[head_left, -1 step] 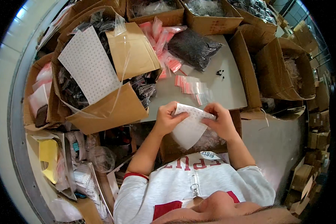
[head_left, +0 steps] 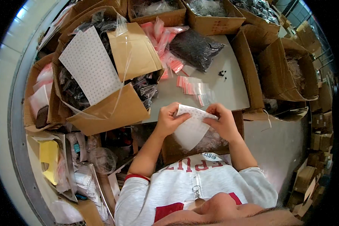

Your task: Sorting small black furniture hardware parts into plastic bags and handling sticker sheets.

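Observation:
A white sheet of small printed stickers (head_left: 193,130) hangs between my hands over an open cardboard box with clear plastic bags inside. My left hand (head_left: 170,119) pinches its upper left corner between thumb and fingers. At the upper right edge, my right hand (head_left: 221,119) grips the sheet the same way. The top strip curls toward me, and the lower part droops. Just beyond my hands, several small zip bags (head_left: 194,88) with red-striped tops lie fanned on the table (head_left: 235,96). A few tiny black parts (head_left: 222,74) sit to their right.
A bulging bag of black parts (head_left: 196,49) and a heap of red-topped plastic bags (head_left: 164,39) lie at the back. On the left, a large carton (head_left: 109,116) holds black bags and another sticker sheet (head_left: 90,66). Open cartons (head_left: 286,71) stand along the right.

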`<action>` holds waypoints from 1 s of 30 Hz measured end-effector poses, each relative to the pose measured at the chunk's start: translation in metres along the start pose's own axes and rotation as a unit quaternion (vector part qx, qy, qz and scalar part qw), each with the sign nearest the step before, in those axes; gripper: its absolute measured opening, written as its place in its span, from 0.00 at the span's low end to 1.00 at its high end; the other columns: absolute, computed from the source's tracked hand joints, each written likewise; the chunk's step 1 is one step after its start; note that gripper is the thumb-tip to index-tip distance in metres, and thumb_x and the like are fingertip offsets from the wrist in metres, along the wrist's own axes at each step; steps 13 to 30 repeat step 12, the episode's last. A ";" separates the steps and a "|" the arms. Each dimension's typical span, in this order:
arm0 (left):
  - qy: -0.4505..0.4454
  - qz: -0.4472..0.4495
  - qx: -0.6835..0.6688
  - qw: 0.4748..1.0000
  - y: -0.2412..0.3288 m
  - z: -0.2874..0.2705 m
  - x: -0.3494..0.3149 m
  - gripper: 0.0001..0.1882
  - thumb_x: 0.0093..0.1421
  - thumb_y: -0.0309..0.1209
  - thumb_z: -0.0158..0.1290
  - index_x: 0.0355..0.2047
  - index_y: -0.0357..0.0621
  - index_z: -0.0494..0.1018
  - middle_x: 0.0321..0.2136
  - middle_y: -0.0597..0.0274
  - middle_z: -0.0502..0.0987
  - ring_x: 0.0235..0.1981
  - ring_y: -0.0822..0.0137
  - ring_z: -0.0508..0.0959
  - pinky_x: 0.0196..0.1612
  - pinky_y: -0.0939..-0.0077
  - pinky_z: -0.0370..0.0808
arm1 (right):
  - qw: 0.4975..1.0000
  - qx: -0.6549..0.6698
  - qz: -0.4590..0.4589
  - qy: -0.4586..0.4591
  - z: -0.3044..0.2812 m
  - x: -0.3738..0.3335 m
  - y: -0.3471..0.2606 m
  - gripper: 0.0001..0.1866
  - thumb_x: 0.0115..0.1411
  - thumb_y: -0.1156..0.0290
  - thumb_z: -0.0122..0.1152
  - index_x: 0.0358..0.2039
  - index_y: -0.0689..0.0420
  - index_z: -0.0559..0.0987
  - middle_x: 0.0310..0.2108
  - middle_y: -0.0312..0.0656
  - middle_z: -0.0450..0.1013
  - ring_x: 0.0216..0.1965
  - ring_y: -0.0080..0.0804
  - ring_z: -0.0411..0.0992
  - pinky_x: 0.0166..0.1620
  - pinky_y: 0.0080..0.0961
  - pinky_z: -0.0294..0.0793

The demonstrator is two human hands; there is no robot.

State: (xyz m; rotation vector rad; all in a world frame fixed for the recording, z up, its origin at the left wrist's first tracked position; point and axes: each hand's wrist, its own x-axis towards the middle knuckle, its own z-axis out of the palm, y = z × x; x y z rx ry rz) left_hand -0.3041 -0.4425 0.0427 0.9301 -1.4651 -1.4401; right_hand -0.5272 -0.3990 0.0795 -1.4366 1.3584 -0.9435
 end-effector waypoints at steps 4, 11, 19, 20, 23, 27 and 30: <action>0.005 -0.005 -0.030 1.000 0.006 0.000 0.004 0.08 0.51 0.21 0.64 0.32 0.34 0.77 0.29 0.64 0.77 0.30 0.77 0.75 0.33 0.80 0.72 | 0.999 -0.036 0.015 0.010 -0.002 0.001 -0.004 0.13 0.51 0.77 0.69 0.36 0.62 0.75 0.26 0.40 0.74 0.29 0.27 0.71 0.36 0.24 0.72; -0.057 0.006 0.005 0.998 -0.004 -0.010 0.004 0.10 0.49 0.21 0.66 0.33 0.35 0.79 0.42 0.58 0.76 0.38 0.72 0.76 0.40 0.80 0.73 | 0.992 -0.101 0.020 -0.065 -0.008 0.003 -0.014 0.10 0.55 0.74 0.66 0.36 0.61 0.76 0.27 0.44 0.76 0.27 0.34 0.73 0.34 0.26 0.72; -0.066 -0.065 0.022 0.995 -0.004 -0.014 0.004 0.10 0.50 0.20 0.64 0.35 0.34 0.80 0.50 0.55 0.72 0.44 0.71 0.75 0.44 0.78 0.73 | 0.989 -0.126 0.024 -0.074 -0.008 0.004 -0.020 0.09 0.56 0.74 0.65 0.36 0.61 0.76 0.29 0.46 0.76 0.28 0.37 0.74 0.34 0.26 0.72; -0.066 -0.065 0.022 0.995 -0.004 -0.014 0.004 0.10 0.50 0.20 0.64 0.35 0.34 0.80 0.50 0.55 0.72 0.44 0.71 0.75 0.44 0.78 0.73 | 0.989 -0.126 0.024 -0.074 -0.008 0.004 -0.020 0.09 0.56 0.74 0.65 0.36 0.61 0.76 0.29 0.46 0.76 0.28 0.37 0.74 0.34 0.26 0.72; -0.066 -0.065 0.022 0.995 -0.004 -0.014 0.004 0.10 0.50 0.20 0.64 0.35 0.34 0.80 0.50 0.55 0.72 0.44 0.71 0.75 0.44 0.78 0.73 | 0.989 -0.126 0.024 -0.074 -0.008 0.004 -0.020 0.09 0.56 0.74 0.65 0.36 0.61 0.76 0.29 0.46 0.76 0.28 0.37 0.74 0.34 0.26 0.72; -0.066 -0.065 0.022 0.995 -0.004 -0.014 0.004 0.10 0.50 0.20 0.64 0.35 0.34 0.80 0.50 0.55 0.72 0.44 0.71 0.75 0.44 0.78 0.73 | 0.989 -0.126 0.024 -0.074 -0.008 0.004 -0.020 0.09 0.56 0.74 0.65 0.36 0.61 0.76 0.29 0.46 0.76 0.28 0.37 0.74 0.34 0.26 0.72; -0.066 -0.065 0.022 0.995 -0.004 -0.014 0.004 0.10 0.50 0.20 0.64 0.35 0.34 0.80 0.50 0.55 0.72 0.44 0.71 0.75 0.44 0.78 0.73 | 0.989 -0.126 0.024 -0.074 -0.008 0.004 -0.020 0.09 0.56 0.74 0.65 0.36 0.61 0.76 0.29 0.46 0.76 0.28 0.37 0.74 0.34 0.26 0.72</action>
